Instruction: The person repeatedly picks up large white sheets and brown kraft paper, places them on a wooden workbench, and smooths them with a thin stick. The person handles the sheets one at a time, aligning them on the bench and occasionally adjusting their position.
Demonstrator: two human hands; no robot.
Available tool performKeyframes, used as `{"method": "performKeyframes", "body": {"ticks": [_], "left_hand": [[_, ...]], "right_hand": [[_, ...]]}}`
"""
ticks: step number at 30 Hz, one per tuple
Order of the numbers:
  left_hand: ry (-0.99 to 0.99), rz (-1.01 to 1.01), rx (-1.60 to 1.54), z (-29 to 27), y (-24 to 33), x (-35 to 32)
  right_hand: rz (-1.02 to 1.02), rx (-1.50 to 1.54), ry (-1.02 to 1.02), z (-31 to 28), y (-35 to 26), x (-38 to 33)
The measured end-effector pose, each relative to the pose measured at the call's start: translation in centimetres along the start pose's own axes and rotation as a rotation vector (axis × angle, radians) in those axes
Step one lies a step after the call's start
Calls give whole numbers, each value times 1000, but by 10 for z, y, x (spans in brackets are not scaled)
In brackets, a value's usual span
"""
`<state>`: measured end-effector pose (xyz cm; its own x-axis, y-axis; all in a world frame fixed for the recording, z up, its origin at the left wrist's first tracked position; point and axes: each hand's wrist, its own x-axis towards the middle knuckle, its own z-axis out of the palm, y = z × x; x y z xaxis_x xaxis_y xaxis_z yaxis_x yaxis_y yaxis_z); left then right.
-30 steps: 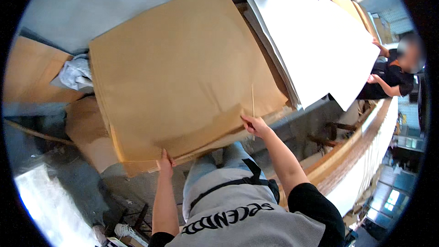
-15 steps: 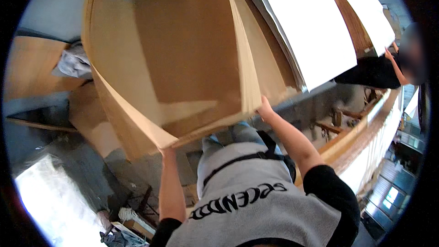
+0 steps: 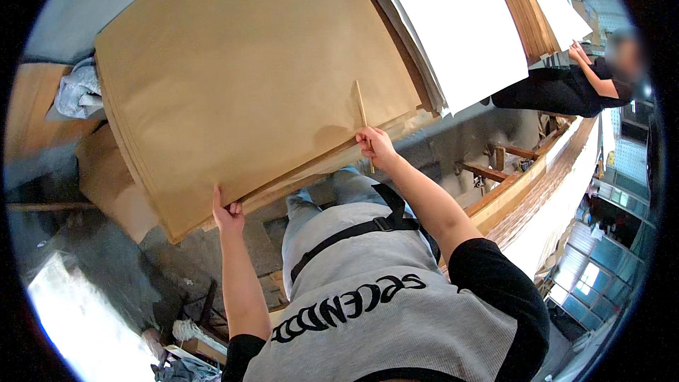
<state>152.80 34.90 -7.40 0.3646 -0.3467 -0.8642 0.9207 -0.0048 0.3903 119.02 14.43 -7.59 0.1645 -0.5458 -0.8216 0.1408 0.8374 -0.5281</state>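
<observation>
A broad stack of brown paper sheets (image 3: 247, 78) lies flat in front of me, its near edge slanting up to the right. My left hand (image 3: 228, 216) rests at that edge toward the left. Its index finger is stretched over the top sheet while the other fingers curl by the edge; whether they grip any paper is hidden. Farther right along the same edge, my right hand (image 3: 376, 146) is closed around a thin wooden stick (image 3: 361, 99). The stick points away over the top sheet, and its lower end pokes out below my fingers.
A white sheet stack (image 3: 453, 28) lies to the right. Beyond it, a person (image 3: 601, 78) in black holds the corner of another white sheet (image 3: 548, 0). A long wooden frame (image 3: 523, 177) runs along the right. Grey crumpled plastic (image 3: 79, 88) sits at left.
The brown sheets, bent up between my hands before, now lie flat. Both my hands have let go of their corners and moved left; my right hand now shows a stick. The other person's sheet has shifted.
</observation>
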Motion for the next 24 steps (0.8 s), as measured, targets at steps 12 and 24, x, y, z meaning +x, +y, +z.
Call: {"method": "performKeyframes", "body": {"ticks": [12, 24], "left_hand": [[98, -17, 66, -4, -2, 12], [90, 16, 106, -11, -3, 18]], "right_hand": [[47, -235, 232, 6, -7, 15], [41, -284, 192, -8, -4, 17]]}}
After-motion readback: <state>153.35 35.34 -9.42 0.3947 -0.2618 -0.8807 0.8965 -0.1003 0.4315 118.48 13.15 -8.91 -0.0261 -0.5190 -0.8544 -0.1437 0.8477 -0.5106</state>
